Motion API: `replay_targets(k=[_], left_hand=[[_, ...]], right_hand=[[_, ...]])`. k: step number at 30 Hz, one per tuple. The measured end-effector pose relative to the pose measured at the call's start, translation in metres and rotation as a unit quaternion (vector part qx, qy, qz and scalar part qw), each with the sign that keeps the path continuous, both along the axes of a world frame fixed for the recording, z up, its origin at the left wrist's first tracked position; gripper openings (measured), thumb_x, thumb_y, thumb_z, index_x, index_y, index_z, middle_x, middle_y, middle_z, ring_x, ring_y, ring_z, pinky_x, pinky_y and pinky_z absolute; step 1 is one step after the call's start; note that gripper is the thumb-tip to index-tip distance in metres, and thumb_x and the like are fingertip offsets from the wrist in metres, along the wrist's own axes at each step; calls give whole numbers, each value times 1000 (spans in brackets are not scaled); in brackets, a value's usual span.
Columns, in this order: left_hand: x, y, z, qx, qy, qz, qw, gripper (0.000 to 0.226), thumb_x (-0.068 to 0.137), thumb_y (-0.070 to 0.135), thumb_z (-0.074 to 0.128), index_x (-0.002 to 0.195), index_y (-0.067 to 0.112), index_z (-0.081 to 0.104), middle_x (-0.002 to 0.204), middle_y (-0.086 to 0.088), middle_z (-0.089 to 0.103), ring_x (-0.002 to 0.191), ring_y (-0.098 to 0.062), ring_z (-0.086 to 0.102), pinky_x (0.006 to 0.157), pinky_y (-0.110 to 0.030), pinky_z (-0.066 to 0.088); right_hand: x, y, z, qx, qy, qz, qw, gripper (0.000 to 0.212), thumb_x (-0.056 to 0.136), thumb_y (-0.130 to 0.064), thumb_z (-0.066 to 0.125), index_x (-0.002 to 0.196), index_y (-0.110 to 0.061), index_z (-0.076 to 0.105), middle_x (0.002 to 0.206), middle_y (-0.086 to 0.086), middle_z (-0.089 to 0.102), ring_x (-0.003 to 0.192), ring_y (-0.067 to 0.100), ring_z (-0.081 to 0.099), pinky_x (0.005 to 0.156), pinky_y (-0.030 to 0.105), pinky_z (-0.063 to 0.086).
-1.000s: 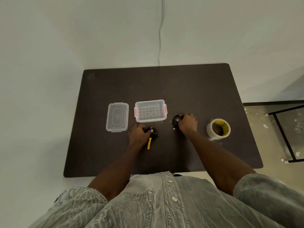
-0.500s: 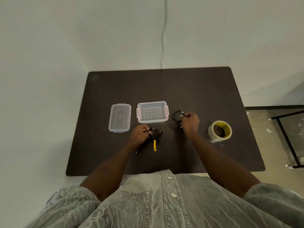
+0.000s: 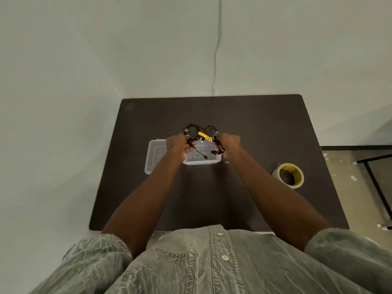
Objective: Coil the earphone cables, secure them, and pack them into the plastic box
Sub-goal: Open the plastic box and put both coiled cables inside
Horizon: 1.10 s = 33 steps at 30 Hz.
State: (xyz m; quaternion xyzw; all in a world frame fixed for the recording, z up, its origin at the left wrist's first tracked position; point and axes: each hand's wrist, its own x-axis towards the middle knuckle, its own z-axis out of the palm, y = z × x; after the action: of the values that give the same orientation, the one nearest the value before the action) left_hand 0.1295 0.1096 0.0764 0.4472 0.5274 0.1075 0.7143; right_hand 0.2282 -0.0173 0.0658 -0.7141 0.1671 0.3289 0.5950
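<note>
My left hand [image 3: 177, 145] grips a black coiled earphone cable [image 3: 192, 131] bound with a yellow strap [image 3: 205, 136]; a loose plug end hangs down over the box. My right hand [image 3: 230, 143] grips a second black coiled earphone cable [image 3: 210, 130]. Both coils are held up side by side in the air above the open clear plastic box [image 3: 201, 159] with a gridded floor. The hands hide the box's far rim.
The box's clear lid [image 3: 153, 158] lies flat just left of the box, partly behind my left hand. A roll of clear tape [image 3: 289, 175] with a yellow core stands at the right on the dark table [image 3: 254, 124]. A black metal frame [image 3: 377, 181] stands on the floor beyond the right edge.
Both hands have lifted their coils off the table and brought them together above the box. The camera view has tilted so the table sits lower.
</note>
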Motion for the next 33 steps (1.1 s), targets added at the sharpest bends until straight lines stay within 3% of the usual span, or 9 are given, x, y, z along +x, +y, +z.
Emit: replay_targets(k=[4,7,9,14,18,23,28,30,33], left_hand=[[4,-3,-34,2,59,37,998,20,88,-1,58,107,-7,58,89,-20,68,60,-22,69,44,-29,55],[1,-9,-46,113,162,9,980,31,85,14,63,112,-2,65,107,-17,69,93,-28,68,76,-38,58],[-5,-14,-45,152,180,-25,972,31,91,15,56,115,-3,65,114,-19,65,108,-33,62,75,-33,54],[-8,-10,-51,235,263,-103,930,29,81,19,60,102,0,69,105,-15,69,96,-29,66,70,-31,52],[-14,-9,-40,294,282,-153,900,20,81,17,62,92,2,69,96,-13,70,90,-28,66,70,-34,52],[-15,-4,-43,517,320,-314,730,27,83,23,67,105,7,66,117,-13,54,107,-28,53,89,-38,45],[-24,0,-55,591,282,-455,604,27,87,17,60,111,7,67,128,-10,41,119,-29,39,100,-41,37],[-28,1,-60,599,267,-459,599,31,84,19,61,113,10,65,132,-9,39,123,-28,35,102,-41,34],[-23,-3,-55,589,230,-414,654,50,82,20,66,129,11,49,141,-10,35,131,-28,31,107,-41,31]], right_hand=[[-2,5,-24,-32,9,3,999,14,75,0,75,76,3,62,79,21,70,56,26,69,53,40,60],[-5,1,-37,-143,-56,60,986,22,72,-13,77,83,1,65,84,14,69,72,26,69,68,43,61],[-8,1,-34,-180,-93,99,974,17,76,-15,72,85,-1,67,82,12,69,72,24,70,68,40,61],[-10,6,-29,-240,-164,214,933,25,86,-19,63,102,0,70,100,14,71,92,29,69,69,30,52],[-16,1,-27,-293,-290,323,852,18,90,-11,56,98,-1,70,99,16,69,88,31,66,68,31,48],[-15,-5,-32,-317,-372,388,781,18,92,-12,53,102,-2,64,107,16,58,93,34,61,72,36,47],[-10,-11,-35,-369,-415,434,709,29,96,-19,47,116,-8,65,122,15,53,113,32,51,99,42,40],[-9,-11,-35,-375,-429,440,694,29,95,-18,51,119,-10,64,124,14,51,116,29,49,102,41,39],[-10,-10,-33,-348,-442,437,702,35,89,-12,58,124,-8,57,124,14,50,114,29,50,101,39,39]])
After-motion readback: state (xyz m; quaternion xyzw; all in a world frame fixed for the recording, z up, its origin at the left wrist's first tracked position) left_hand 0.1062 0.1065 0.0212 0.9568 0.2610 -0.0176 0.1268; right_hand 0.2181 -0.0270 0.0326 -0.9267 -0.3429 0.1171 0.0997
